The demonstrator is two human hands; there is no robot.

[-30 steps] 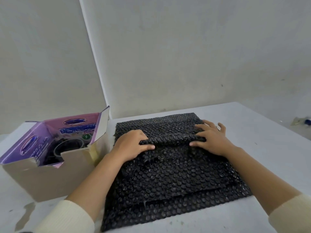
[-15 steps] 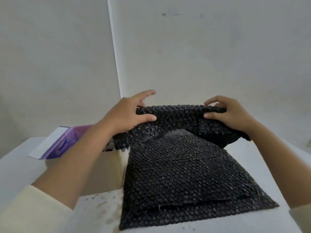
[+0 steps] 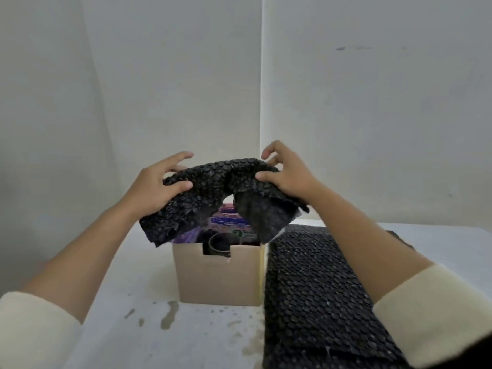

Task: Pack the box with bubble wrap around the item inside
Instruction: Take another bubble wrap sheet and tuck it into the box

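Note:
A sheet of black bubble wrap [image 3: 213, 193] hangs bunched in the air above the open cardboard box [image 3: 218, 278]. My left hand [image 3: 157, 185] grips its left end and my right hand [image 3: 285, 174] grips its right end; both ends droop toward the box opening. The box is brown outside with purple printed flaps inside. A dark round item [image 3: 219, 243] shows through the notch in the box's front wall; most of it is hidden.
A stack of more black bubble wrap sheets [image 3: 322, 294] lies flat on the white table [image 3: 127, 328], touching the box's right side. Grey stains mark the table in front of the box. Plain walls meet in a corner behind.
Both hands lifted the top sheet off the stack and carried it left, over the box. The sheet is now bunched between the hands. The view turned left, centring the box.

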